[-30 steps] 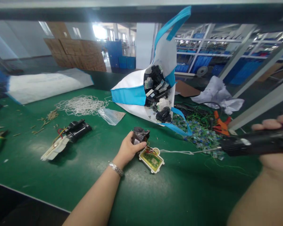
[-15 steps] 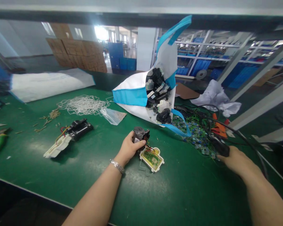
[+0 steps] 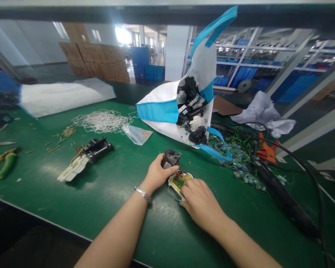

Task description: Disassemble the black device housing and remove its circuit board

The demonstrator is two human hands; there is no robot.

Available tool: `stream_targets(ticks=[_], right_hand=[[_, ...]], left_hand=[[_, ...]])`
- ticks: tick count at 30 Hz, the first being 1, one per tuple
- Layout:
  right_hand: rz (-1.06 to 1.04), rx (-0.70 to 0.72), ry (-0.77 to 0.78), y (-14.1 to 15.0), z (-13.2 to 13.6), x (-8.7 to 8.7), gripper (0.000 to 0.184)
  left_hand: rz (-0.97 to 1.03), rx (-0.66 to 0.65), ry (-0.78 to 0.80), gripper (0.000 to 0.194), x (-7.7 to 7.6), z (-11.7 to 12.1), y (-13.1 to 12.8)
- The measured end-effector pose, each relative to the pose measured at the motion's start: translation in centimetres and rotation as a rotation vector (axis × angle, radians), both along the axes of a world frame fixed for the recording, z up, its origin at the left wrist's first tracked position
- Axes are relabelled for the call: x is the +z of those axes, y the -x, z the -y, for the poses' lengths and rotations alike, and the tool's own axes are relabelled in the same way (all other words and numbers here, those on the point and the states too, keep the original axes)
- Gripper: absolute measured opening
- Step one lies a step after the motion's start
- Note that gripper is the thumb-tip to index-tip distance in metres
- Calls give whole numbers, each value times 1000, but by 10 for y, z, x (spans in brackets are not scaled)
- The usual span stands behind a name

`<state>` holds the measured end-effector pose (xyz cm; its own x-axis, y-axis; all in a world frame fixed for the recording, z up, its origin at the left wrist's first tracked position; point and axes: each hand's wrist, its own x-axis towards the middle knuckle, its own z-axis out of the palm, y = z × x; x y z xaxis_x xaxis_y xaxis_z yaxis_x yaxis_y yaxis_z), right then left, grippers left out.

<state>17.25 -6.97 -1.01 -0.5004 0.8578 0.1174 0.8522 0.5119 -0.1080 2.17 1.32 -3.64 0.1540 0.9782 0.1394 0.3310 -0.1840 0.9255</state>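
Left hand (image 3: pixel 158 174) is closed around a small black component (image 3: pixel 171 158), which is held upright just above the green table (image 3: pixel 100 193). Red and yellow wires run from this component down to a circuit board (image 3: pixel 178 180) in a white frame, which lies flat on the table just beside it. The right hand (image 3: pixel 198 199) is laid over the near edge of the board, fingers curled onto it; whether the board is actually pinched or only pressed down cannot be told, since the fingertips are hidden.

The step in hand is judged to be the handling of this wired assembly, with the board being steadied while the black part is kept raised. For the next move, a firm hold on the board's frame would be called for, and care that the thin wires between the two parts are not strained.

A dark corded tool (image 3: pixel 281 197) is left lying on the table to the right, near a heap of small blue-green parts (image 3: pixel 237 163). A white and blue bag (image 3: pixel 167 111) filled with similar black parts is slumped behind the hands, and another black unit (image 3: pixel 96 149) with a white piece is set down well to the left.
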Motion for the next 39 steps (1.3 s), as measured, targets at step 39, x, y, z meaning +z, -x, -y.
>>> stream_targets(ticks=[39], right_hand=[[-106, -243, 393, -22, -3, 12, 52]], left_hand=[[-1005, -424, -273, 22, 43, 58, 7]])
